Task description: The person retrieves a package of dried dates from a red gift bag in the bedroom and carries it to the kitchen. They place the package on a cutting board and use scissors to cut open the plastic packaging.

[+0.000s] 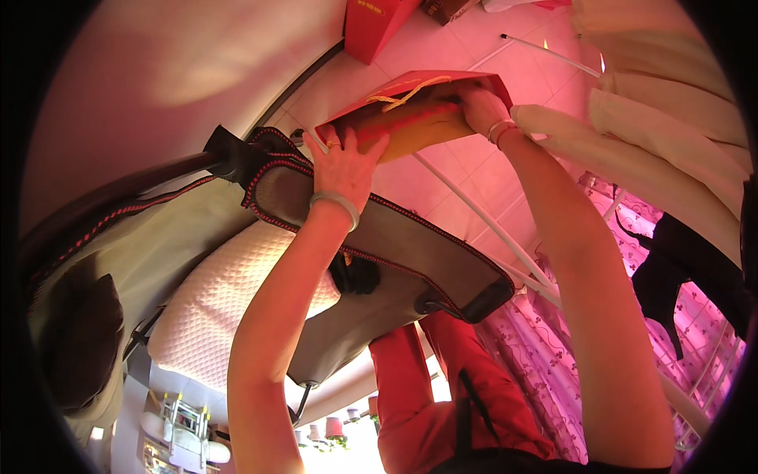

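Observation:
A red paper bag (424, 136) with a yellow cord handle (410, 92) tilts in front of me, its mouth spread and a yellowish-brown inside showing. My left hand (344, 169) grips the bag at its left end, with the fingers at the rim and the thumb apart. At the right end, my right hand (483, 110) is curled over the bag's edge, its fingertips partly hidden inside. Whatever lies deep in the bag cannot be made out. Below my left wrist is the grey mesh armrest panel (395, 231) of a reclining chair, edged in black with red stitching.
A white quilted cushion (225, 304) lies on the chair. White rack poles (482, 213) cross the tiled floor at right, near hanging cream cloth (655, 118), a black garment (685, 265) and a pink patterned curtain (537, 347). A red box (375, 28) stands at the top.

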Demonstrator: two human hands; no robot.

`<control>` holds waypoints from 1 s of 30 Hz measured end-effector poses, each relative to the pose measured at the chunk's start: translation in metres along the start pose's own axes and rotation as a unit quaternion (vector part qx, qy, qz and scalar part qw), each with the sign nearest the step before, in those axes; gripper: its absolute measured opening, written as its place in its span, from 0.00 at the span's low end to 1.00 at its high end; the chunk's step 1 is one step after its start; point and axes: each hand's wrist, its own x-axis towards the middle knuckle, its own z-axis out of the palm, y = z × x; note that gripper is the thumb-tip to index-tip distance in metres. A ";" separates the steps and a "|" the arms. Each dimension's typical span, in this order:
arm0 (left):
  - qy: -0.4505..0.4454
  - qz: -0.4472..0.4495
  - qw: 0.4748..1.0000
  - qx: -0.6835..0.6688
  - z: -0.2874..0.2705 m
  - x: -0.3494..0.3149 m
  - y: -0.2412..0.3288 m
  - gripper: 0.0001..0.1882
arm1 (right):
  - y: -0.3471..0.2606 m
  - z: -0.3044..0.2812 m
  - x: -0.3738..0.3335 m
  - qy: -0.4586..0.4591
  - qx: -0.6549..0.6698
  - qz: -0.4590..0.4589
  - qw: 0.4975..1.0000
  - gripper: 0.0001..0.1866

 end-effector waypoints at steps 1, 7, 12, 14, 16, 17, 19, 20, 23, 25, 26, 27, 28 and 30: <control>-0.009 0.002 1.000 -0.015 -0.001 -0.002 0.001 0.31 | -0.005 0.000 0.012 -0.086 -0.036 0.033 0.995 0.19; -0.035 -0.005 0.998 -0.043 -0.004 -0.002 0.000 0.32 | 0.005 0.021 0.046 -0.106 -0.182 -0.127 0.969 0.18; -0.011 0.016 1.000 -0.012 -0.004 -0.002 0.006 0.31 | 0.027 0.042 0.065 -0.274 -0.144 -0.034 0.950 0.22; 0.010 0.020 0.999 0.032 0.003 -0.008 0.008 0.31 | 0.014 0.057 0.057 -0.188 -0.073 0.042 0.978 0.19; -0.008 0.015 1.000 0.020 0.003 -0.013 0.014 0.31 | -0.003 0.057 0.044 -0.138 0.027 0.124 0.982 0.18; -0.017 0.014 1.000 0.015 0.004 -0.013 0.016 0.31 | -0.015 0.047 0.038 -0.130 0.092 0.166 0.973 0.18; 0.003 0.020 1.000 -0.005 0.002 -0.007 0.021 0.30 | 0.011 0.067 0.052 -0.188 -0.050 0.103 0.975 0.22; 0.009 0.018 1.000 -0.015 0.003 -0.006 0.021 0.30 | 0.039 0.093 0.051 -0.160 0.166 0.120 0.966 0.22; 0.015 0.017 0.999 -0.032 0.007 -0.006 0.019 0.29 | 0.069 0.120 0.043 -0.072 0.614 0.126 0.776 0.20; 0.006 0.021 0.999 -0.029 0.007 -0.009 0.020 0.28 | 0.065 0.122 0.041 -0.063 0.611 0.130 0.779 0.20; 0.000 0.022 0.999 -0.026 0.008 -0.011 0.019 0.28 | 0.058 0.124 0.043 -0.065 0.573 0.132 0.806 0.20; 0.009 0.018 0.999 -0.034 0.012 -0.014 0.019 0.29 | 0.051 0.126 0.046 -0.072 0.524 0.137 0.838 0.20; 0.024 0.022 0.998 -0.046 0.015 -0.014 0.019 0.29 | 0.053 0.122 0.049 -0.074 0.451 0.144 0.878 0.20; 0.054 0.027 0.996 -0.059 0.020 -0.014 0.017 0.30 | 0.052 0.117 0.057 -0.084 0.312 0.157 0.933 0.20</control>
